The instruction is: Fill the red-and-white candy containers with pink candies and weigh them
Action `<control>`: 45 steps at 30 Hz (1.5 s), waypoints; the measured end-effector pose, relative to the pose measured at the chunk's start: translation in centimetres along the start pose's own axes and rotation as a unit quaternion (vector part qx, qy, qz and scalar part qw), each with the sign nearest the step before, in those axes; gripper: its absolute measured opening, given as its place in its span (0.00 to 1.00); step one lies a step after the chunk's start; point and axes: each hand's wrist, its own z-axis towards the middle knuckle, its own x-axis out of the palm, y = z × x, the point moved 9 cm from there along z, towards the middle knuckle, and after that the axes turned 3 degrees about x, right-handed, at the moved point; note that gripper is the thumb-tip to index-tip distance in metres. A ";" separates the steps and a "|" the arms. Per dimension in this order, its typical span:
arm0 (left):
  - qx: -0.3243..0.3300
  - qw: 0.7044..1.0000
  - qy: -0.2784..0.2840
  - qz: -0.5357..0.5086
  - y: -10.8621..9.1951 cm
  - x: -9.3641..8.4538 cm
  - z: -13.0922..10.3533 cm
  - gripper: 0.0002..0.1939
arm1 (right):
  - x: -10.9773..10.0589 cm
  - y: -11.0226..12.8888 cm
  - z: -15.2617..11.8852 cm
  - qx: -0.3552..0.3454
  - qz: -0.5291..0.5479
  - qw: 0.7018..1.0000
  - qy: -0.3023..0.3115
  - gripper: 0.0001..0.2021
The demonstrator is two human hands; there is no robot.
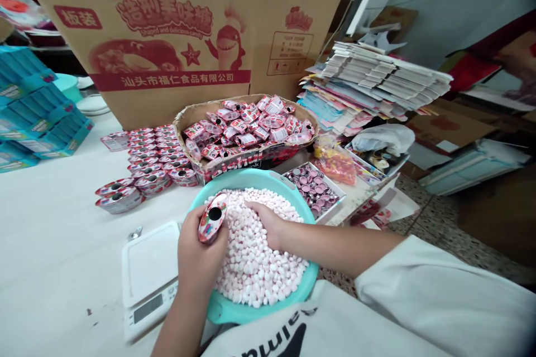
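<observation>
My left hand [204, 256] is wrapped round a small oval candy tin [208, 227] with a red-and-white printed pattern. The tin's round black opening faces up, over the left side of a turquoise basin [307, 281]. Small white and pale pink candies [262, 273] fill much of that basin. My right hand [273, 228] is dug into them near the middle; its thumb shows, pointing left, while the other fingers are buried, so their grip is hidden.
A white scale [151, 265] stands left of the basin. Behind are rows of tins [154, 156], a carton tray [255, 153] heaped with tins, and a tall cardboard box [167, 61]. At right lie a box of pink-and-silver caps [314, 187] and stacked card sheets [372, 75].
</observation>
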 end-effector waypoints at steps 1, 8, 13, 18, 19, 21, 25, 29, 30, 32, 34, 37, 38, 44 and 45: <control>0.002 1.000 -0.020 -0.005 -0.2 -0.4 -0.1 0.16 | 0.0 -0.2 -0.1 0.014 0.075 0.997 -0.002 0.33; -0.017 1.000 0.003 0.011 -0.2 -0.2 -0.6 0.14 | -1.4 2.9 -1.5 -0.070 0.429 0.898 -0.068 0.13; -0.003 0.995 0.078 0.066 0.3 1.3 -0.6 0.14 | -2.6 6.2 -3.7 -0.155 0.461 0.865 -0.119 0.12; 0.041 0.979 0.169 0.105 -0.6 3.2 -1.1 0.12 | -1.9 8.3 -5.5 -0.199 0.472 0.848 -0.139 0.14; 0.049 0.977 0.178 0.106 -0.8 3.3 -1.2 0.12 | -1.6 8.5 -5.7 -0.203 0.474 0.845 -0.139 0.14; 0.061 0.974 0.194 0.104 -1.0 3.6 -1.4 0.13 | -0.9 8.7 -5.8 -0.213 0.480 0.840 -0.138 0.12; 0.075 0.972 0.203 0.094 -0.9 3.7 -1.6 0.16 | 0.3 9.1 -5.8 -0.230 0.488 0.832 -0.130 0.11; 0.080 0.973 0.203 0.076 -1.0 3.6 -1.5 0.17 | 1.0 9.3 -6.0 -0.236 0.489 0.829 -0.131 0.10; 0.079 0.973 0.203 0.072 -1.0 3.6 -1.5 0.17 | 1.2 9.4 -6.0 -0.241 0.487 0.829 -0.129 0.10; 0.073 0.975 0.199 0.069 -0.9 3.5 -1.5 0.16 | 1.3 9.7 -6.2 -0.254 0.482 0.830 -0.121 0.10; 0.067 0.977 0.193 0.063 -0.7 3.5 -1.5 0.16 | 1.4 9.8 -6.3 -0.265 0.479 0.829 -0.116 0.11; 0.066 0.978 0.191 0.051 -0.7 3.5 -1.4 0.18 | 1.3 9.8 -6.4 -0.272 0.478 0.827 -0.119 0.11; 0.068 0.978 0.193 0.049 -0.7 3.5 -1.4 0.19 | 1.3 9.8 -6.4 -0.273 0.478 0.826 -0.120 0.10; 0.073 0.979 0.182 0.065 -0.6 3.4 -1.2 0.17 | 1.3 9.6 -6.4 -0.277 0.475 0.824 -0.138 0.10; 0.074 0.979 0.178 0.065 -0.6 3.3 -1.2 0.17 | 1.2 9.6 -6.4 -0.283 0.474 0.822 -0.142 0.10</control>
